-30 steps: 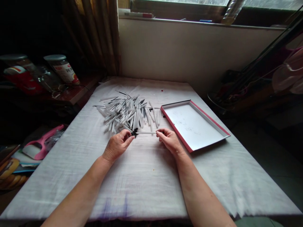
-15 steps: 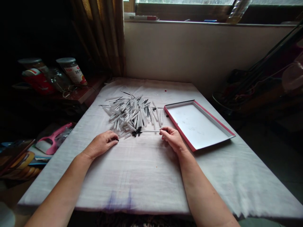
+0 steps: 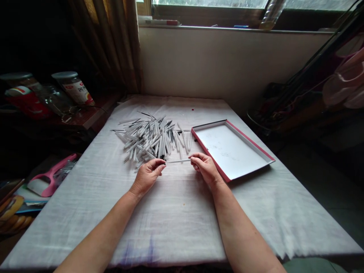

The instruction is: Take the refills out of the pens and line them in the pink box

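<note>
My right hand [image 3: 203, 165] pinches the right end of a slim whitish pen tube [image 3: 179, 160], which lies almost level and points left. At its other end is my left hand [image 3: 150, 172], thumb and fingers pinched on a small black piece [image 3: 165, 162] that looks like a pen cap. Whether cap and tube touch is too small to tell. Behind my hands spreads a heap of white pen tubes [image 3: 155, 138] mixed with thin dark refills [image 3: 172, 137]. Other small black pieces [image 3: 160, 157] show at the heap's front edge, partly hidden by my left hand.
A shallow white tray with red sides [image 3: 233, 151] lies right of my right hand. The white tablecloth [image 3: 182, 227] has purple stains at the front. Left of the table are pink-handled scissors [image 3: 52, 176] and a lidded jar [image 3: 75, 89]. A wall stands behind the table.
My left hand has moved right from the heap's front left, bringing the small black piece to the tube's left end. My right hand keeps its pinch. The view has shifted slightly.
</note>
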Demonstrator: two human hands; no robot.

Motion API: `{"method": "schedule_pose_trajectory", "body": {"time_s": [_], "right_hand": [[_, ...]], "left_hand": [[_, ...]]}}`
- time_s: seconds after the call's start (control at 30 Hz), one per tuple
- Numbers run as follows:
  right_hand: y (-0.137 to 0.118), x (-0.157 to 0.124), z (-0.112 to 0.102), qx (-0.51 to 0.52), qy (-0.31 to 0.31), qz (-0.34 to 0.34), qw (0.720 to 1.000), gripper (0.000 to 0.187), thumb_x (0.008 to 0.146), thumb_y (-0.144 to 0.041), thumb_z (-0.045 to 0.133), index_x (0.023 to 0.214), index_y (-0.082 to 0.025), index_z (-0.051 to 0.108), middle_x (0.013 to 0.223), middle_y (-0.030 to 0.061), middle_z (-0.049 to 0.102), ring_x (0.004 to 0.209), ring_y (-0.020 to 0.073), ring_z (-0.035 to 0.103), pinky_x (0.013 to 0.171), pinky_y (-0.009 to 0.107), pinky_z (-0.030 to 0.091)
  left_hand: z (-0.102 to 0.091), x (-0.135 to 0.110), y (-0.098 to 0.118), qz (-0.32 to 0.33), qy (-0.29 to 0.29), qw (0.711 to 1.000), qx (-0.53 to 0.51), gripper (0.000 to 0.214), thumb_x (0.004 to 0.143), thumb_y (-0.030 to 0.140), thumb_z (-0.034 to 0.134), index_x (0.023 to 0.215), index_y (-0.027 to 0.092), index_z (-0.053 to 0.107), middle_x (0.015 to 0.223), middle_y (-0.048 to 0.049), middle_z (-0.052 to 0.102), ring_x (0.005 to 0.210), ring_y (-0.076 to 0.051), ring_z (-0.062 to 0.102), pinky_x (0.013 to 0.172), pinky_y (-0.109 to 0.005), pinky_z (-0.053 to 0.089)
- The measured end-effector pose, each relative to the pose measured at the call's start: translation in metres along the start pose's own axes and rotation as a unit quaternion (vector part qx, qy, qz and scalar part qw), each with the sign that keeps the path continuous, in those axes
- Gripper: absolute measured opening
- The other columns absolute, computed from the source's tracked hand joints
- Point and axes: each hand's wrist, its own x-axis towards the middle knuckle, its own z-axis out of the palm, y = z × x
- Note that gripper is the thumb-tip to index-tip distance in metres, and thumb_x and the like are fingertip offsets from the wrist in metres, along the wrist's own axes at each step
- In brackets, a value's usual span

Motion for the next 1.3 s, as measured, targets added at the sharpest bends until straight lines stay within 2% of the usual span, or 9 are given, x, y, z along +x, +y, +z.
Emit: {"method": "schedule_pose_trajectory", "body": {"time_s": [0.5, 0.6, 0.67, 0.8, 0.87, 0.97, 1.1, 1.2, 1.3], "right_hand": [[0.004, 0.002, -0.001, -0.035, -0.01, 0.009, 0.999, 0.022, 0.065, -0.037, 0.068, 0.072, -0.017, 0.066, 0.054, -0.003, 0.054, 0.044, 0.0071, 0.039, 0.042, 0.022, 0.026], [0.003, 0.001, -0.002, -0.039, -0.012, 0.01, 0.999, 0.021, 0.065, -0.037, 0.068, 0.072, -0.016, 0.066, 0.054, -0.0028, 0.054, 0.044, 0.0071, 0.039, 0.042, 0.022, 0.027], [0.003, 0.002, -0.003, -0.033, -0.003, 0.009, 0.999, 0.02, 0.065, -0.036, 0.069, 0.071, -0.016, 0.066, 0.054, -0.0029, 0.054, 0.045, 0.007, 0.039, 0.042, 0.022, 0.027], [0.004, 0.005, -0.009, -0.013, 0.036, 0.002, 0.999, 0.019, 0.063, -0.034, 0.069, 0.069, -0.017, 0.066, 0.051, -0.0038, 0.052, 0.044, 0.007, 0.038, 0.042, 0.022, 0.027], [0.004, 0.007, -0.011, -0.008, 0.045, 0.002, 0.999, 0.019, 0.062, -0.034, 0.069, 0.07, -0.017, 0.066, 0.052, -0.0036, 0.053, 0.043, 0.007, 0.038, 0.041, 0.022, 0.027], [0.004, 0.007, -0.011, -0.011, 0.04, 0.008, 0.999, 0.019, 0.062, -0.034, 0.069, 0.071, -0.016, 0.066, 0.052, -0.0033, 0.054, 0.044, 0.0069, 0.039, 0.042, 0.022, 0.027], [0.003, 0.006, -0.009, -0.011, 0.039, 0.013, 0.999, 0.021, 0.061, -0.034, 0.07, 0.071, -0.016, 0.066, 0.053, -0.0031, 0.055, 0.044, 0.0065, 0.04, 0.042, 0.022, 0.027], [0.003, 0.006, -0.009, -0.003, 0.045, 0.016, 0.999, 0.023, 0.061, -0.035, 0.07, 0.071, -0.015, 0.066, 0.053, -0.0031, 0.055, 0.043, 0.0058, 0.039, 0.041, 0.021, 0.027], [0.004, 0.007, -0.01, -0.002, 0.042, 0.016, 0.999, 0.023, 0.061, -0.035, 0.07, 0.072, -0.015, 0.066, 0.053, -0.0031, 0.056, 0.043, 0.0056, 0.04, 0.041, 0.021, 0.027]], "left_hand": [[0.001, -0.005, -0.007, -0.007, 0.004, 1.0, -0.005, 0.029, 0.077, 0.04, 0.062, 0.093, 0.016, 0.069, 0.08, -0.0031, 0.069, 0.058, -0.011, 0.057, 0.055, -0.022, 0.049], [0.0, -0.007, -0.007, 0.003, 0.001, 1.0, 0.02, 0.028, 0.08, 0.038, 0.06, 0.095, 0.016, 0.069, 0.079, -0.0029, 0.069, 0.059, -0.012, 0.057, 0.055, -0.022, 0.047], [-0.002, -0.011, -0.007, 0.03, 0.005, 0.997, 0.075, 0.026, 0.082, 0.036, 0.057, 0.095, 0.017, 0.068, 0.08, -0.0029, 0.069, 0.061, -0.012, 0.058, 0.058, -0.023, 0.048], [-0.006, -0.018, -0.005, 0.122, 0.011, 0.959, 0.254, 0.02, 0.086, 0.029, 0.053, 0.096, 0.02, 0.068, 0.094, -0.0049, 0.068, 0.068, -0.014, 0.061, 0.072, -0.027, 0.048], [-0.008, -0.018, -0.006, 0.137, 0.025, 0.939, 0.314, 0.022, 0.088, 0.027, 0.051, 0.1, 0.022, 0.068, 0.1, -0.0055, 0.066, 0.075, -0.016, 0.063, 0.074, -0.027, 0.048], [-0.017, -0.014, -0.007, 0.134, 0.057, 0.921, 0.362, 0.023, 0.088, 0.025, 0.051, 0.105, 0.023, 0.067, 0.102, -0.0049, 0.066, 0.081, -0.017, 0.064, 0.072, -0.025, 0.048], [-0.041, -0.009, -0.006, 0.105, 0.123, 0.885, 0.436, 0.02, 0.089, 0.029, 0.052, 0.098, 0.023, 0.068, 0.1, -0.0046, 0.067, 0.083, -0.019, 0.064, 0.068, -0.026, 0.046], [-0.056, -0.009, -0.002, 0.043, 0.11, 0.86, 0.497, 0.02, 0.089, 0.032, 0.053, 0.096, 0.025, 0.069, 0.099, -0.0026, 0.068, 0.081, -0.019, 0.064, 0.062, -0.026, 0.044], [-0.056, -0.012, 0.003, 0.021, 0.087, 0.853, 0.514, 0.021, 0.089, 0.037, 0.055, 0.097, 0.026, 0.071, 0.1, -0.0009, 0.068, 0.081, -0.018, 0.065, 0.061, -0.026, 0.043]]}}
